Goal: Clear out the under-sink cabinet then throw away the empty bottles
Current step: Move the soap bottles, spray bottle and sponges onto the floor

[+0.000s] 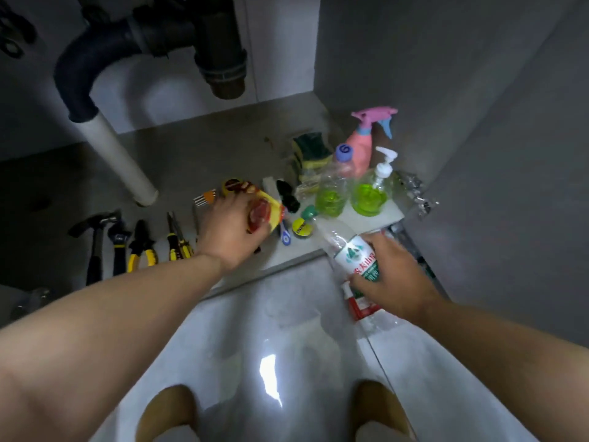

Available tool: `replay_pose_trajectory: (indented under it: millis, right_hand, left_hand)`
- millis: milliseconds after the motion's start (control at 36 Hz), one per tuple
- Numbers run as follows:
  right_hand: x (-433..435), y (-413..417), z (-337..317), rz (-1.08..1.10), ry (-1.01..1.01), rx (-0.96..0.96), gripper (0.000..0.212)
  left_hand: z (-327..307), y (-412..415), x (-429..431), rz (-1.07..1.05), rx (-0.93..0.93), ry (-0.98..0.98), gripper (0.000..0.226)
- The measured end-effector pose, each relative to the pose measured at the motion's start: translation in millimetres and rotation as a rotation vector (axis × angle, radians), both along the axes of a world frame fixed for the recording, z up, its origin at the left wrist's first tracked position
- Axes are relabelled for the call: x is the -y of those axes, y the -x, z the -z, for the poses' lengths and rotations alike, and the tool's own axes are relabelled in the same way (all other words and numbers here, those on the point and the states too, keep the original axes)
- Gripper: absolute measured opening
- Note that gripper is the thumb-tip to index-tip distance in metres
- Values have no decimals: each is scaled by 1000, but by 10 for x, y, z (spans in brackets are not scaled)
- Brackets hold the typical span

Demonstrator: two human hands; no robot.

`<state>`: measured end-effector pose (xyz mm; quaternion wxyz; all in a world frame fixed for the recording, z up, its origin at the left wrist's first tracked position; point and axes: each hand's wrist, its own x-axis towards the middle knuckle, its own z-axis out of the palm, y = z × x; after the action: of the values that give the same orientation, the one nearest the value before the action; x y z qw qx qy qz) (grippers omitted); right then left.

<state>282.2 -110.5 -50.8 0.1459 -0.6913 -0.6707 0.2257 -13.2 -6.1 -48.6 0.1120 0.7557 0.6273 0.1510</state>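
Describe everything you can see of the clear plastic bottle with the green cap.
The clear plastic bottle is thin-walled and see-through, with no liquid visible inside. It has a green screw cap and a white-and-green label with red lettering around its middle. It is tilted, cap pointing up-left over the front edge of the cabinet floor. The right hand grips its lower half across the label and hides its base.

yellow bottle (273, 208): mostly under left hand (227, 238) | clear bottle (335, 238): label half behind right hand (395, 279) | drain pipe (220, 49): cut by top edge
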Motion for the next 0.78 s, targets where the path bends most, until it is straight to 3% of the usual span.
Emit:
replay_pose_trajectory:
  millis: [111, 250, 444, 778]
  right_hand:
    - [429, -437, 111, 150, -1, 227, 62]
    - [548, -670, 235, 361, 62, 239, 66]
    - [368, -554, 386, 410, 110, 234, 70]
    - [329, -407, 533, 385, 96, 247, 78]
  left_hand:
    - [-111, -447, 339, 241, -32, 16, 53]
    - [-31, -996, 778, 380, 20, 123, 54]
    - [271, -1295, 1094, 353, 154, 275, 63]
    - [502, -1193, 1102, 279, 151, 412, 65]
